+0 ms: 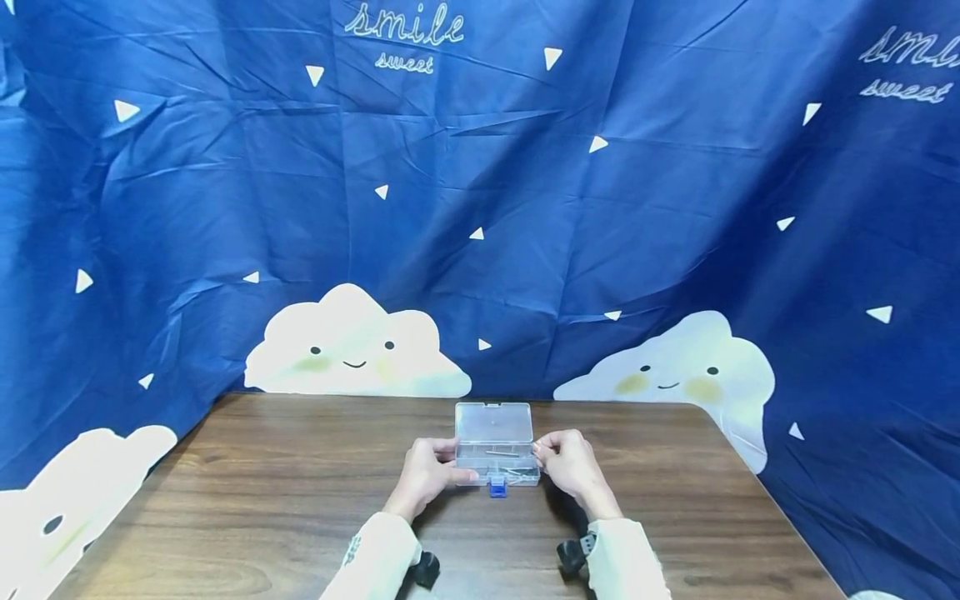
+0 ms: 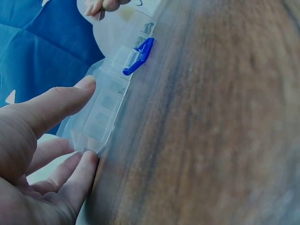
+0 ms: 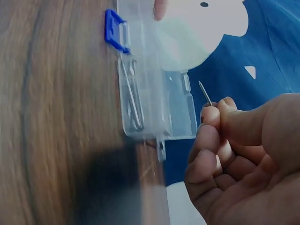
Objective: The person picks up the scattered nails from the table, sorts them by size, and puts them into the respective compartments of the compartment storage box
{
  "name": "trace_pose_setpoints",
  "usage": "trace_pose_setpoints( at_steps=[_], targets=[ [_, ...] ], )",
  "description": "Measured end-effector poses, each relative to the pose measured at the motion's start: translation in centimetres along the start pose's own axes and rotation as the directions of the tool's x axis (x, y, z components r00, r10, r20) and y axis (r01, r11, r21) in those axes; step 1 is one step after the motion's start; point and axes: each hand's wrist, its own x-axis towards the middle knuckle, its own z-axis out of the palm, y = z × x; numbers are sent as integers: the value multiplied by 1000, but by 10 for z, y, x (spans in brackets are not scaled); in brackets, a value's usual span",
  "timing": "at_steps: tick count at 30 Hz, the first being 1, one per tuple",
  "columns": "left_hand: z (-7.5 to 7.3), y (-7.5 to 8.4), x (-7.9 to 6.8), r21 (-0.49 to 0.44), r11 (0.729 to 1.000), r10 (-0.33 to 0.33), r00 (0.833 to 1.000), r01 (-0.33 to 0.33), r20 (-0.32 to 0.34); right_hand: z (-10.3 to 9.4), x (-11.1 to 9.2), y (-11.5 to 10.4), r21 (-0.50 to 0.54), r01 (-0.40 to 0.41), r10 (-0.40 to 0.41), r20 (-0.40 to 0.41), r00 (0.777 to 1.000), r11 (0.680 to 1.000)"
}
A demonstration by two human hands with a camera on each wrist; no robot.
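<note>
A clear plastic compartment box (image 1: 467,463) stands on the table with its lid (image 1: 493,422) raised at the back. Its blue latch (image 1: 498,488) hangs down at the front. My left hand (image 1: 426,477) grips the box's left end, thumb over the front edge and fingers at the end wall. Beside the right end, my right hand (image 1: 573,467) pinches a thin metal nail (image 3: 205,93) between thumb and forefinger, its pointed tip sticking out. Several slim metal pieces (image 3: 133,101) lie in the front right compartment. Another slim metal piece (image 1: 502,454) shows farther back in the box.
The brown wooden table (image 1: 300,517) extends around the box on all sides. Behind it hangs a blue curtain (image 1: 510,167) printed with clouds and triangles. Black wrist cameras (image 1: 426,570) sit at both cuffs.
</note>
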Motion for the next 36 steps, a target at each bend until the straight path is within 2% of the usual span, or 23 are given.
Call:
trace_pose_setpoints(
  at_steps=[7, 15, 20, 32, 36],
  targets=[
    [0, 2, -2, -1, 1000, 0, 1000, 0, -1, 15, 2, -9, -14, 36, -36, 28, 999, 999],
    [-1, 0, 0, 5, 1000, 10, 1000, -10, -11, 36, 7, -27, -63, 121, -118, 53, 992, 991],
    [-1, 1, 0, 16, 1000, 9, 1000, -9, -10, 48, 7, -31, -70, 125, -121, 64, 991, 990],
    [-1, 2, 1, -6, 1000, 20, 1000, -20, -5, 55, 8, -34, -101, 148, -139, 91, 986, 984],
    [-1, 0, 1, -2, 1000, 24, 1000, -24, -1, 51, 7, -33, -98, 166, -159, 72, 985, 981]
  ],
)
